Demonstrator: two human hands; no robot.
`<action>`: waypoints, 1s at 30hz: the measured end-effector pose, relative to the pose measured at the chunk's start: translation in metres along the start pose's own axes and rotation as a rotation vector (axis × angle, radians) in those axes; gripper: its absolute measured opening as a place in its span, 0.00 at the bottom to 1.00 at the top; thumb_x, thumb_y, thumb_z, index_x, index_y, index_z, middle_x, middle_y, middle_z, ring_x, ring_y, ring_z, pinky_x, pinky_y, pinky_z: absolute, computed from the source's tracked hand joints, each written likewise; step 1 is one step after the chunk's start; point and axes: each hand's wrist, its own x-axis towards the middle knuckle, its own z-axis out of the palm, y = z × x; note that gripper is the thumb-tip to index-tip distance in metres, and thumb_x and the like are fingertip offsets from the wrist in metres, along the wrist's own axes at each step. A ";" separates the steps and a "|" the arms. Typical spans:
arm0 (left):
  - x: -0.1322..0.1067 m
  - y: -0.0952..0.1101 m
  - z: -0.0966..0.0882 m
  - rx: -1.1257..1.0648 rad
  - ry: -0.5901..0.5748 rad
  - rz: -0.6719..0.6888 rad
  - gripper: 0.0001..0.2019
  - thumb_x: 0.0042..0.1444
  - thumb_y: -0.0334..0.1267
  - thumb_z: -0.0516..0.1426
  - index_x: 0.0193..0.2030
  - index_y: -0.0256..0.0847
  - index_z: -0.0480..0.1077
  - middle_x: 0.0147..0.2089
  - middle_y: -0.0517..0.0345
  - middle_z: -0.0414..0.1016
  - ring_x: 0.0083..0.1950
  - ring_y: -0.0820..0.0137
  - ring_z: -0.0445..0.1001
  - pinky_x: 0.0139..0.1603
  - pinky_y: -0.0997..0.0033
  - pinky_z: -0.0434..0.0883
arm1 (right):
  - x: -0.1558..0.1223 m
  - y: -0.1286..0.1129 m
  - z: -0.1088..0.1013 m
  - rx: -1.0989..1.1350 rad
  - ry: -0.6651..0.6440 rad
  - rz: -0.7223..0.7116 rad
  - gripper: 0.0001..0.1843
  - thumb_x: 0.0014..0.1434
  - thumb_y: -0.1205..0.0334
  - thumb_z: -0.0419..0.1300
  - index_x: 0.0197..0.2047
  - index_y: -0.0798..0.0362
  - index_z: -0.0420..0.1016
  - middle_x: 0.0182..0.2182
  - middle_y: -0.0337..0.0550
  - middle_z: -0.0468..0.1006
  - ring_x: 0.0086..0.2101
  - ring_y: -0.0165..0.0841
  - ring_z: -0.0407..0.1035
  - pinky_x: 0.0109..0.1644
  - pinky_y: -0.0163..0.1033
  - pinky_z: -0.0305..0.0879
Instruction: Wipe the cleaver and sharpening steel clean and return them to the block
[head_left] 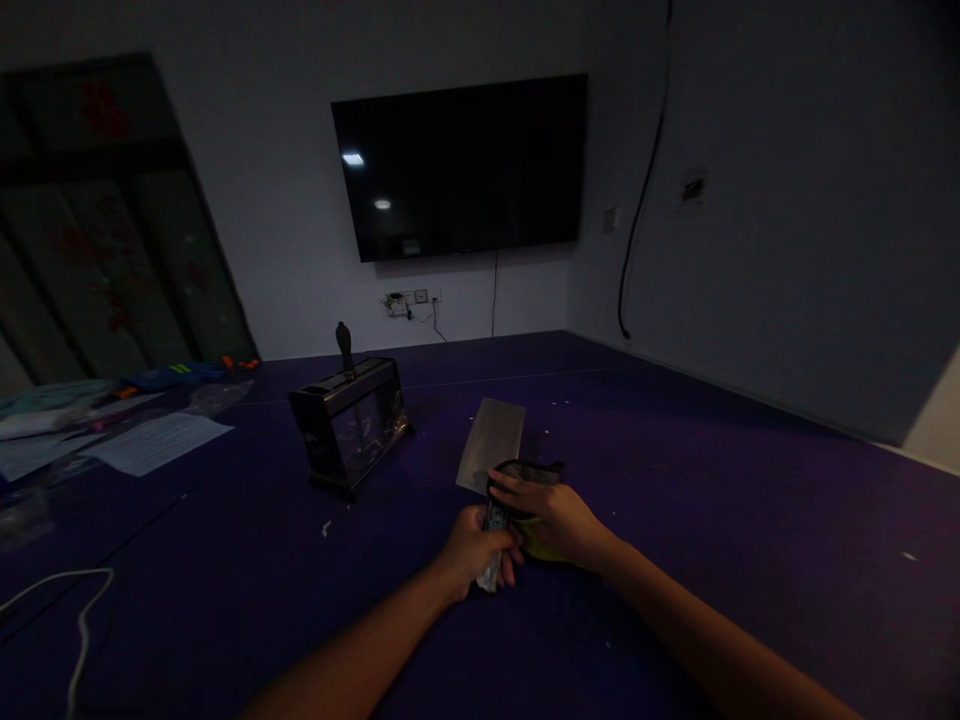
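Left hand: the left hand (469,545), just below the centre of the frame, is closed round the handle (491,575) of a cleaver, thumb laid across it.
Right hand: the right hand (556,512), beside it and slightly higher, has its fingers bent over a cloth (544,550), holding it by the cleaver where blade and handle meet; how firmly it grips, I cannot tell.
Cleaver: the cleaver (493,440) lies near the middle of the frame, its broad grey blade pointing up and away from the hands, its handle toward the bottom edge.
Cloth: dark at the top, yellow underneath, partly hidden by the right hand.
Tabletop: a purple table (712,600) fills the lower frame, with small pale scraps scattered about.
Knife block: left of centre stands a dark knife block (319,440) with a see-through side, a black knife handle (344,345) upright in its top.
Left edge: papers (161,443) lie at middle left, a white cable (84,630) at lower left.
Wall: a dark television (465,170) hangs at upper centre, sockets (420,297) below it; a black cable (643,220) hangs at upper right.
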 end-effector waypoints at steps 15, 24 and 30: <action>0.002 -0.006 -0.001 0.084 -0.111 -0.018 0.10 0.41 0.34 0.56 0.32 0.35 0.62 0.19 0.61 0.70 0.13 0.75 0.65 0.12 0.80 0.59 | -0.004 0.023 -0.010 -0.174 0.147 0.223 0.45 0.39 0.81 0.45 0.61 0.43 0.56 0.62 0.32 0.52 0.54 0.31 0.62 0.51 0.36 0.65; 0.003 -0.006 -0.004 0.129 -0.204 -0.008 0.10 0.40 0.31 0.56 0.31 0.36 0.61 0.19 0.62 0.70 0.13 0.75 0.65 0.12 0.80 0.59 | -0.008 0.038 -0.021 -0.318 0.322 0.517 0.43 0.43 0.79 0.47 0.62 0.42 0.54 0.62 0.32 0.53 0.52 0.35 0.64 0.44 0.37 0.70; 0.002 -0.006 -0.004 0.140 -0.217 -0.006 0.10 0.39 0.31 0.56 0.31 0.36 0.60 0.19 0.62 0.69 0.13 0.76 0.65 0.12 0.80 0.59 | -0.010 0.042 -0.025 -0.323 0.360 0.518 0.42 0.43 0.79 0.47 0.62 0.44 0.54 0.62 0.34 0.53 0.54 0.34 0.62 0.47 0.36 0.69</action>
